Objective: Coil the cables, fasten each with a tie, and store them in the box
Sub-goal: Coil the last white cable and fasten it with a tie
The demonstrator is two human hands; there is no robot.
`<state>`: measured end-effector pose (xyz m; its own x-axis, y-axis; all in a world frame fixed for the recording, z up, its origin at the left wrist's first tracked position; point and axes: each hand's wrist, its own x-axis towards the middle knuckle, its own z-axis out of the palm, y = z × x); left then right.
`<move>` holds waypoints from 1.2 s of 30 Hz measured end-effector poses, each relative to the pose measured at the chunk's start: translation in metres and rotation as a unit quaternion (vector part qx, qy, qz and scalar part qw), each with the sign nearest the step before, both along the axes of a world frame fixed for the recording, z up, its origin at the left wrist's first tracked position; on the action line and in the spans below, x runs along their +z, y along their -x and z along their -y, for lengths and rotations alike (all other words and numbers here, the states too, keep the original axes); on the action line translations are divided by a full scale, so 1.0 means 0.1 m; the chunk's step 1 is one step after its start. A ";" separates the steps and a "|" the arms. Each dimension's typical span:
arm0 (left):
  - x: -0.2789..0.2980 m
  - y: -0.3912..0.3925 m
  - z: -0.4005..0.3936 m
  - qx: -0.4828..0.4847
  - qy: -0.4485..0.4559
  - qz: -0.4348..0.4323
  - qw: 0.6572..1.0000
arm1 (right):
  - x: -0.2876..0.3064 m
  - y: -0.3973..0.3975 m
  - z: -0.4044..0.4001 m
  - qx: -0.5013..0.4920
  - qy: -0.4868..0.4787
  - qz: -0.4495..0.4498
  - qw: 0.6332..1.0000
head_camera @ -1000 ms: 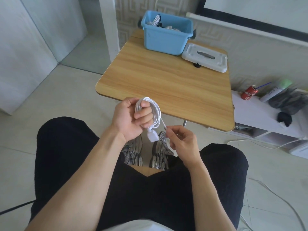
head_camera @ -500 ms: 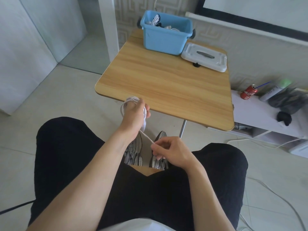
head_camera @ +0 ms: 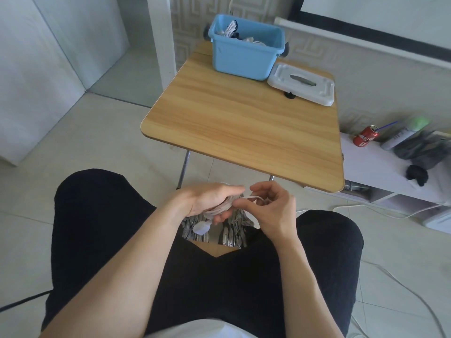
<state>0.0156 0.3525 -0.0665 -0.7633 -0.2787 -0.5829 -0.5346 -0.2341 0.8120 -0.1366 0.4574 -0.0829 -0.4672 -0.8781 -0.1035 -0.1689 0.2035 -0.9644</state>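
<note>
Lap: black trousers (head_camera: pixel 102 230), knees spread, filling the bottom of the view; grey patterned shoes (head_camera: pixel 231 230) seen on the floor between them.
Left hand (head_camera: pixel 207 198): held above the gap between the knees, fingers curled round a white cable (head_camera: pixel 220 208) wound into a small bundle.
Cable: coils bunched in the left palm, a white plug (head_camera: pixel 202 226) dangling just below the hand.
Right hand (head_camera: pixel 273 206): just beside the left, fingertips nearly touching it, thumb and fingers curled and pinching a thin white strand (head_camera: pixel 255 197) that runs across from the bundle; cannot tell whether this strand is the cable's own end or a tie.
Desk (head_camera: pixel 244 123): wooden top on thin metal legs, straight ahead beyond the hands, its near edge just past the fingertips.
Box (head_camera: pixel 244 59): light blue plastic, open, standing at the far end of the desk; white and dark cables showing over its rim.
Lid (head_camera: pixel 302 87): white with a grey handle, lying flat on the desk just to the right of the box.
Shelf (head_camera: pixel 380 167): low white unit to the right of the desk, beside the wall.
Can (head_camera: pixel 366 139): red, with a straw, on the shelf; a blurred white bottle with a green cap (head_camera: pixel 405 135) and dark cloth (head_camera: pixel 419 152) next to it.
Floor (head_camera: pixel 73 132): pale tiles; a loose white cord (head_camera: pixel 380 207) trailing at the right.
</note>
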 end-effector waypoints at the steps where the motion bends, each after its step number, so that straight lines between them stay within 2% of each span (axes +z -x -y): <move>1: 0.01 0.01 -0.01 -0.019 -0.011 0.001 1.000 | 0.00 -0.01 0.01 0.004 0.006 0.004 1.000; 4: 0.04 -0.02 -0.01 -0.057 -0.041 0.017 0.997 | -0.04 -0.03 0.01 0.017 0.032 0.027 0.999; 6: 0.05 -0.07 0.01 -0.061 -0.064 -0.009 0.996 | -0.07 -0.01 0.02 0.014 0.035 0.044 0.998; 8: 0.04 -0.11 0.05 -0.027 -0.079 -0.044 0.996 | -0.11 0.00 0.02 0.016 0.034 0.083 0.996; 10: 0.02 -0.13 0.07 0.016 -0.076 -0.042 0.996 | -0.13 0.01 0.01 0.015 0.036 0.103 0.994; 14: -0.08 -0.10 0.06 0.050 -0.069 0.013 0.996 | -0.13 0.01 0.03 -0.011 0.069 0.078 0.994; 20: -0.19 -0.03 0.07 0.166 -0.090 -0.016 0.982 | -0.08 0.00 0.03 -0.024 0.121 0.077 0.989; 24: -0.29 -0.02 0.12 0.336 -0.136 0.005 0.932 | -0.05 0.04 0.00 0.004 0.140 0.096 0.985; 28: -0.42 -0.05 0.19 0.524 -0.216 -0.033 0.823 | -0.03 0.01 -0.01 0.052 0.144 0.107 0.982; 30: -0.46 -0.09 0.21 0.545 -0.261 -0.056 0.795 | -0.02 0.01 0.00 0.052 0.145 0.109 0.982; 32: -0.44 -0.11 0.19 0.513 -0.279 -0.064 0.809 | -0.01 0.01 0.00 0.033 0.151 0.114 0.981; 34: -0.37 -0.11 0.15 0.411 -0.223 -0.055 0.882 | -0.01 0.01 0.00 0.010 0.155 0.114 0.981; 36: -0.28 -0.08 0.09 0.254 -0.143 -0.042 0.956 | -0.02 0.00 0.01 -0.014 0.158 0.107 0.982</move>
<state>0.0237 0.3435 -0.0947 -0.6192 -0.4634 -0.6339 -0.2293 -0.6654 0.7104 -0.1371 0.4566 -0.0851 -0.4888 -0.8693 0.0740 0.0450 -0.1099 -0.9929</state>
